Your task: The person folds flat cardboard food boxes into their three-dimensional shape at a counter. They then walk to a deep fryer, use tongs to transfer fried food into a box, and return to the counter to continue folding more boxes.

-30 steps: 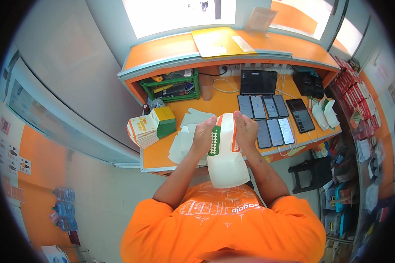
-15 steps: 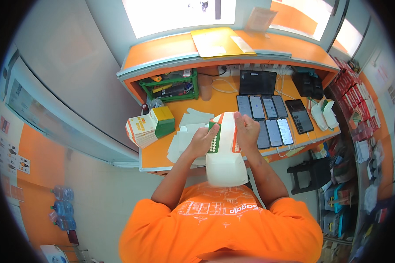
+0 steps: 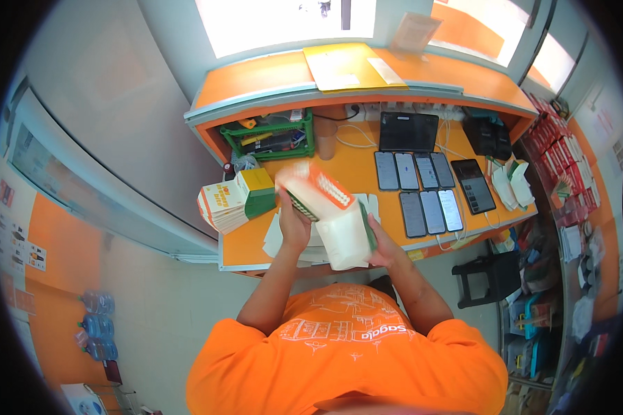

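Note:
A white paper takeaway box (image 3: 342, 238) with orange and green patterned panels is held tilted above the desk's front edge, its upper end leaning left. My left hand (image 3: 295, 227) grips its left side, the fingers partly hidden behind it. My right hand (image 3: 384, 243) is closed on its lower right side, by a green panel. Motion blurs the upper end of the box. Beneath it lie flat white card pieces (image 3: 273, 238), partly covered by the box and my hands. To the left stands a stack of printed cartons (image 3: 221, 200) in white, yellow and green.
Several phones (image 3: 413, 213) lie in rows on the orange desk, with a dark tablet (image 3: 473, 185) and white cables beside them. A laptop-like black screen (image 3: 408, 131) stands behind. A green basket (image 3: 270, 138), a clear cup (image 3: 325, 140) and folded white cartons (image 3: 511, 183) surround the work area.
The box has turned from upright to tilted, its upper end swinging left. My left hand has moved left and my right hand down to the box's lower right side.

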